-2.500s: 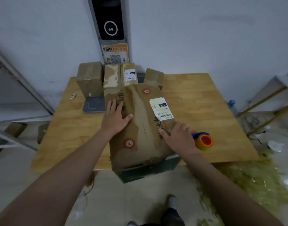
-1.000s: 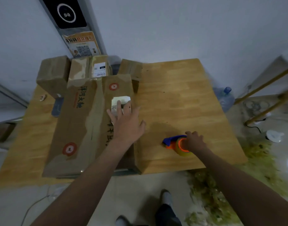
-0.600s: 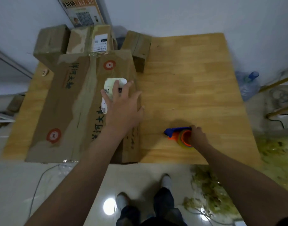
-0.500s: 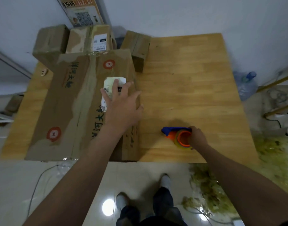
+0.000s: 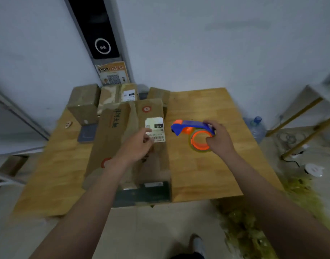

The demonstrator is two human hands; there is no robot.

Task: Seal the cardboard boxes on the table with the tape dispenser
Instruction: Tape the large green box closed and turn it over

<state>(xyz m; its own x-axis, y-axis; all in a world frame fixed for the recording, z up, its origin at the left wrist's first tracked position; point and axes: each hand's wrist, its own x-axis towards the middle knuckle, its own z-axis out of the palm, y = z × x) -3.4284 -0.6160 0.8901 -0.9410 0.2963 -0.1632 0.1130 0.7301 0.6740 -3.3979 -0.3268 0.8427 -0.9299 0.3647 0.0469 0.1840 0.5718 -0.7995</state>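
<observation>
Forearms, both bare, reach up from the bottom edge over a pale floor, where one shoe (image 5: 197, 243) shows, cut off by the frame. The left hand (image 5: 137, 144) hangs over the long brown cardboard box (image 5: 113, 131), fingers loosely bent with nothing between them, tips at the white shipping label (image 5: 154, 126); blur hides whether they touch it. The right hand (image 5: 219, 140) is curled round the blue-handled tape dispenser (image 5: 190, 125) with its orange roll core, thumb at the ring, fingers over the handle, nose pointing left toward the box. The dispenser is over the bare light wooden table (image 5: 207, 169), just right of the box, and whether it rests on the wood cannot be told. The box's near end overhangs the table edge, dark and unclear. Farther back, three smaller cardboard boxes (image 5: 83, 103) stand by the wall, partly hidden by the long one, near a flat grey slab (image 5: 87, 132). A black wall panel (image 5: 98, 34) rises above, its top cut off.
</observation>
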